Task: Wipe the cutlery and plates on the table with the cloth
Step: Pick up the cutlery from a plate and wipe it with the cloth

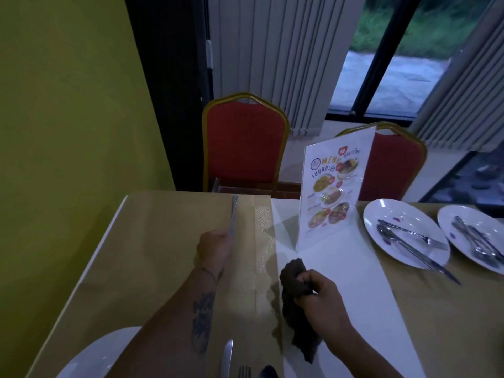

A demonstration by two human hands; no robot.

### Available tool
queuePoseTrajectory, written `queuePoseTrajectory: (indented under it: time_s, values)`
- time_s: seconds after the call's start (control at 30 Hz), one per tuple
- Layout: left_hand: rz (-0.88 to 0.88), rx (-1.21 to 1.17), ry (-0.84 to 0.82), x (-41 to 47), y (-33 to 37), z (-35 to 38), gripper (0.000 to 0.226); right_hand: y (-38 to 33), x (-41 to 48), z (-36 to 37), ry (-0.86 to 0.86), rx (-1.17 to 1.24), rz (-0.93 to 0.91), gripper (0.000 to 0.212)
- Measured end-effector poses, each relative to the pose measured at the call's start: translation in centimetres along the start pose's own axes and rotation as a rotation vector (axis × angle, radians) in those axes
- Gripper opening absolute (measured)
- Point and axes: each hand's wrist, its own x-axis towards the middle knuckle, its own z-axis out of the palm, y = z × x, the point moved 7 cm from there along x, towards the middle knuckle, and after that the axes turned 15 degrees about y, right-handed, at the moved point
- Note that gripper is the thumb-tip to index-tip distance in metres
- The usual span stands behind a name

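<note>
Head view: I see my left grip (215,249) clamped on a cutlery piece (234,214) pointing away over the worktop (163,255). My right grip (321,298) clutches the dark cloth (296,285) nearby.

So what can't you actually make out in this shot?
Head view:
- Near plate: cut off by the bottom edge; left forearm covers part.
- Fork and spoon: only tips show at the bottom edge.
- Held knife: handle hidden inside the left hand.
- Far right plate: cut by the right edge, its cutlery blurred.
</note>
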Motion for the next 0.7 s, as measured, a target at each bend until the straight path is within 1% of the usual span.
queuePoseTrajectory:
  time_s: [0.07, 0.2, 0.3, 0.43, 0.6, 0.67, 0.7]
  values:
    - [0.027, 0.028, 0.017, -0.3, 0.4, 0.2, 0.030, 0.1, 0.2, 0.0, -0.004, -0.003, 0.002, 0.029]
    - [0.041, 0.083, 0.030, -0.2, 0.4, 0.8, 0.024, 0.7, 0.1, -0.4, -0.015, -0.004, 0.032, 0.032]
    - [0.030, 0.123, 0.055, -0.6, 0.4, 0.7, 0.019, 0.8, -0.2, -1.1, -0.016, 0.001, 0.025, 0.029]
    - [0.070, 0.142, 0.093, -2.7, 1.6, -0.1, 0.020, 0.8, -0.1, -2.3, -0.017, 0.030, 0.036, 0.025]
    - [0.102, 0.211, 0.119, -5.6, 1.9, -0.6, 0.024, 2.5, 1.0, -5.5, -0.031, 0.116, 0.159, 0.027]
    - [0.137, 0.195, 0.087, -7.3, 1.8, -0.1, 0.026, 3.5, 1.3, -7.9, -0.008, 0.159, 0.211, 0.028]
    - [0.149, 0.170, 0.042, -8.6, 1.7, 0.4, 0.027, 4.0, 1.5, -9.2, 0.011, 0.185, 0.238, 0.029]
